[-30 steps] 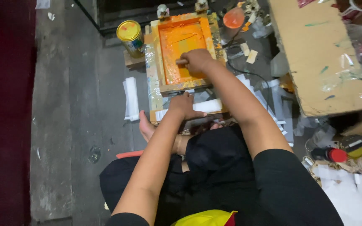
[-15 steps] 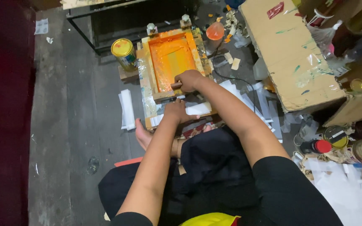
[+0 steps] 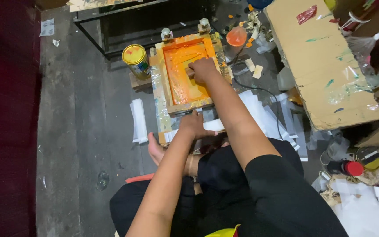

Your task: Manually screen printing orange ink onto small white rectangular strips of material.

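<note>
Change: half a second ago the right hand [image 3: 203,71] was near the front edge of the frame; now it is higher, around the middle of the orange screen, so the stroke seems to go away from the person again.
Meaning: I judge that the ink is being pushed back over the mesh, so one print pass is probably still in progress.
Right hand: it is closed around a squeegee [image 3: 191,73], of which only a small end shows beside the knuckles.
Left hand: the left hand [image 3: 194,125] lies flat on the near edge of the frame and on white paper [image 3: 211,126] there; the fingers look spread and pressing, not gripping anything.
Screen frame: the wooden printing frame [image 3: 188,106] lies on the floor in front of the crossed legs, held at the far side by two clamps [image 3: 166,34].
Look of the screen: the mesh is covered with wet orange ink [image 3: 178,66], with streaks; the wood is stained with orange too.
Nearby: a yellow ink can [image 3: 135,60] stands just left of the frame, a cardboard box [image 3: 325,66] is on the right, and loose white sheets [image 3: 137,120] lie on the grey floor.
</note>
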